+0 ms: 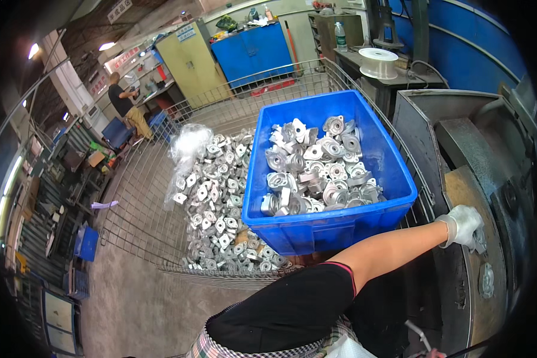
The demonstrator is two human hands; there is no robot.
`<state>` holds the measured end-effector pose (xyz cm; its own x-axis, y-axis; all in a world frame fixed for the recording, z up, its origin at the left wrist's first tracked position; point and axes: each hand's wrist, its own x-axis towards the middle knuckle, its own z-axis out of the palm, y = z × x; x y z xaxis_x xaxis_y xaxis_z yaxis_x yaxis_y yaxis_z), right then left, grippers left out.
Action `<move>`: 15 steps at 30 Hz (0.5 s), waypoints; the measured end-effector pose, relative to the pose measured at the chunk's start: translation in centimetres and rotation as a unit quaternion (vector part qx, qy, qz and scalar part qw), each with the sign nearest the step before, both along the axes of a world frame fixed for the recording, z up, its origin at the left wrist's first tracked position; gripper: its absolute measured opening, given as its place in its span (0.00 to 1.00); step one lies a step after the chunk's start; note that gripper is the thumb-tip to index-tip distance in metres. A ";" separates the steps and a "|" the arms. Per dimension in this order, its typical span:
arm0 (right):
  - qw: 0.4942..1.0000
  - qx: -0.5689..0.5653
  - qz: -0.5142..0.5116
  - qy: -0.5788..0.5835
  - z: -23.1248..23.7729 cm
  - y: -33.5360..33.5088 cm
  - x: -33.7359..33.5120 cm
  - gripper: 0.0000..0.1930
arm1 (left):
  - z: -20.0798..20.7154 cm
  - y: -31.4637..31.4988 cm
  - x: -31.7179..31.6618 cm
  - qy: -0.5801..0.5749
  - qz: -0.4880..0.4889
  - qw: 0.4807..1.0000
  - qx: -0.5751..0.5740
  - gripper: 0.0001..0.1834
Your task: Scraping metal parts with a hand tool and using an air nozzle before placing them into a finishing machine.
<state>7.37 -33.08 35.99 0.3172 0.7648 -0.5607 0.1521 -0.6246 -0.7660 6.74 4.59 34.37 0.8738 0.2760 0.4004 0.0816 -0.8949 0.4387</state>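
My left arm, in a black short sleeve, stretches to the right past the blue bin (pixel 330 222). My left hand (pixel 463 227), in a white glove, is closed on a grey metal casting (pixel 479 237) over a brown work surface (pixel 466 190); the fingers partly hide the casting. Just nearer on that surface lies a second metal casting (pixel 487 280). Several similar flanged castings (pixel 316 170) fill the lower part of the bin. My right hand does not show.
A wire mesh cage (pixel 138 197) surrounds the bin and a heap of loose castings (pixel 218 200), with clear plastic film (pixel 191 143) on it. Grey machine panels (pixel 420 122) stand at right. A white spool (pixel 378 63) sits on a bench. Another person (pixel 125 104) stands far left.
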 end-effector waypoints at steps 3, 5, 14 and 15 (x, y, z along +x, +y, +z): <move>0.996 0.064 0.056 -0.024 0.2 -0.7 -2.0 0.18 | -0.2 -0.1 -0.1 -0.007 0.006 1.000 0.008 0.21; 0.994 0.076 -0.015 -0.072 2.0 1.7 -3.1 0.17 | -0.7 0.6 -0.7 -0.018 0.014 1.000 0.011 0.21; 0.958 0.190 0.090 -0.197 1.7 3.8 -1.8 0.13 | 0.1 0.2 -0.2 0.008 -0.006 0.999 -0.048 0.19; 0.975 0.165 0.003 -0.146 2.2 4.2 -2.1 0.10 | 0.1 0.4 -0.3 0.015 -0.006 0.999 -0.045 0.19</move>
<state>5.27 -28.87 38.23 0.4211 0.8910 -0.1699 0.3978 -0.3497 -0.8482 6.43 4.94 34.45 0.8883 0.2995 0.3481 0.0857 -0.8529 0.5150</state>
